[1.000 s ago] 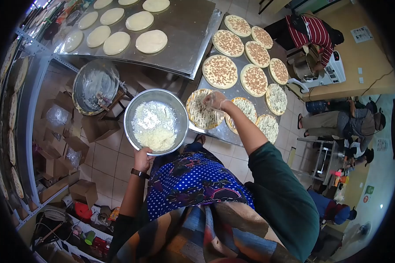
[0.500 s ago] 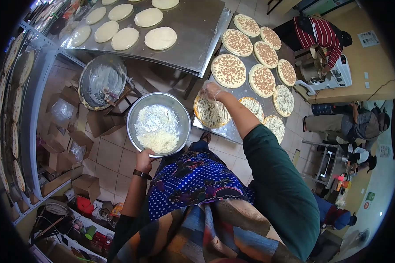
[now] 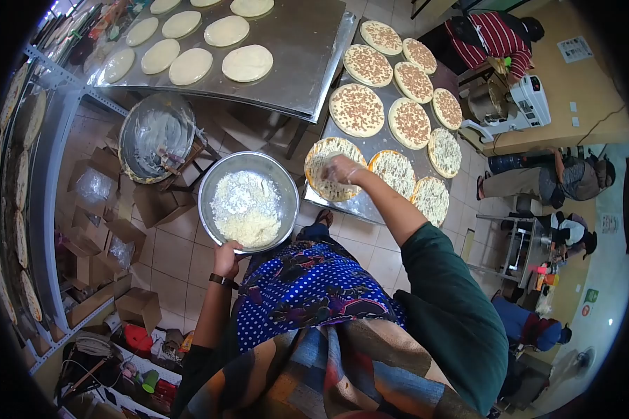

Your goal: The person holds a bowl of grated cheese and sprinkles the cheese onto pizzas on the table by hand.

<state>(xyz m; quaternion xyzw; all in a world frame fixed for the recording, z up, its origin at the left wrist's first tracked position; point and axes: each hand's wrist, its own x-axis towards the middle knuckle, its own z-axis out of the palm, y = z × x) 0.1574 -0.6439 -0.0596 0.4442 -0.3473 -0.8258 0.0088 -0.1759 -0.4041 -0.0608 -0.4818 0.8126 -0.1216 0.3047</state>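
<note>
I judge this as topping, calling for even scatter: left grip (image 3: 227, 259) clamped on metal bowl (image 3: 278, 183), right grip (image 3: 341, 170) unreadable over pizza (image 3: 317, 167).

Head-worn view, wide-angle, facing forward and down

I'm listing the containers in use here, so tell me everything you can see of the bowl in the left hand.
The bowl is round, wide and silvery, apparently metal, with a smooth inner wall and a thin rim. It sits roughly upright, its mouth facing the camera, over the tiled floor in front of the person. The left hand grips its near rim. Inside lie pale, crumbly or grated-looking contents, yellowish nearer the hand and whiter farther off. Its underside is hidden.
</note>
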